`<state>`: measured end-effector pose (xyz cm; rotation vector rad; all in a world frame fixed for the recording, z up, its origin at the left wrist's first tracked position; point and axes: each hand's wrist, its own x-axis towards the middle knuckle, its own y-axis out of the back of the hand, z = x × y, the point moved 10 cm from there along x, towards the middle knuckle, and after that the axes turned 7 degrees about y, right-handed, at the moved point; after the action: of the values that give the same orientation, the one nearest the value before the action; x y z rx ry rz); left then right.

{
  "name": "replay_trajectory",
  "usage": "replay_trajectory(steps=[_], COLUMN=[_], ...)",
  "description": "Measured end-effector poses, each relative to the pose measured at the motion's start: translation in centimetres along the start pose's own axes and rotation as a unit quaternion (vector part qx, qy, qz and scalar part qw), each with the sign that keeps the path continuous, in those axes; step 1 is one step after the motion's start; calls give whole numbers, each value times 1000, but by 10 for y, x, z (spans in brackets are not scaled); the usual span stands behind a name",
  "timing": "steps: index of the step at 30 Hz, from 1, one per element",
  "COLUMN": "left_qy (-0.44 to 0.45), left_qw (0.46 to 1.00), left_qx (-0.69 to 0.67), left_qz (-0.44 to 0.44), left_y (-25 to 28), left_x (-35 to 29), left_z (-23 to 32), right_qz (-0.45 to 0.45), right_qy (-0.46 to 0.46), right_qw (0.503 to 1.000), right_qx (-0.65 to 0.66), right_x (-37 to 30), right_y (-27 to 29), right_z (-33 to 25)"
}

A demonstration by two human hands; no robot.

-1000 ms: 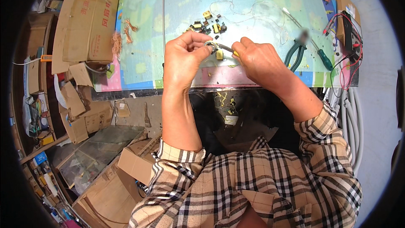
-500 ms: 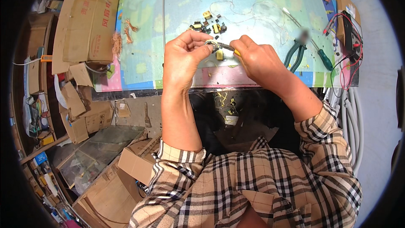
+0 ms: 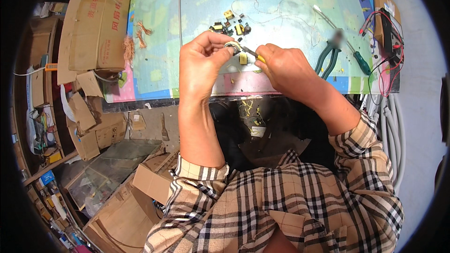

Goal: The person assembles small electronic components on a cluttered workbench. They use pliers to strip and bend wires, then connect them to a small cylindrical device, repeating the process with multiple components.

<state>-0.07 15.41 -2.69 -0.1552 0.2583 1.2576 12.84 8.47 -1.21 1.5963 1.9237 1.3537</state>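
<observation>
My left hand pinches a small pale ring-shaped part with a dark centre between thumb and fingers, above the table. In my right hand is a thin yellow-handled tool; its dark, narrow tip reaches to the right side of the ring. Whether that tip is a blade or a jaw, I cannot tell. Just below the tip lies a small yellow block. Beyond my hands is a cluster of small black and yellow components.
Green-handled pliers and a green-handled screwdriver lie to the right, near a meter with red and black leads. Copper wire bundles and a metal rod lie left. A large cardboard box stands at the left edge.
The tool's tip has pulled slightly away from the ring's middle, so more of its dark shaft shows. The ring has tilted a little, and both hands keep their holds.
</observation>
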Motion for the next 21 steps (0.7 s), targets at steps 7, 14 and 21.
replay_trajectory(steps=[7,14,21], left_qy=[-4,-2,-4], left_qw=[992,992,995], left_qx=[-109,-109,-88], left_qz=[-56,-65,-53], left_y=[-4,-5,-7], left_x=[1,1,2], left_z=[-1,-1,-1], right_qz=[-23,18,33], right_qy=[-60,-37,-32], right_qw=[985,992,998], right_qx=[162,120,35], right_x=[1,0,-1], right_y=[-2,5,10], right_z=[8,9,7])
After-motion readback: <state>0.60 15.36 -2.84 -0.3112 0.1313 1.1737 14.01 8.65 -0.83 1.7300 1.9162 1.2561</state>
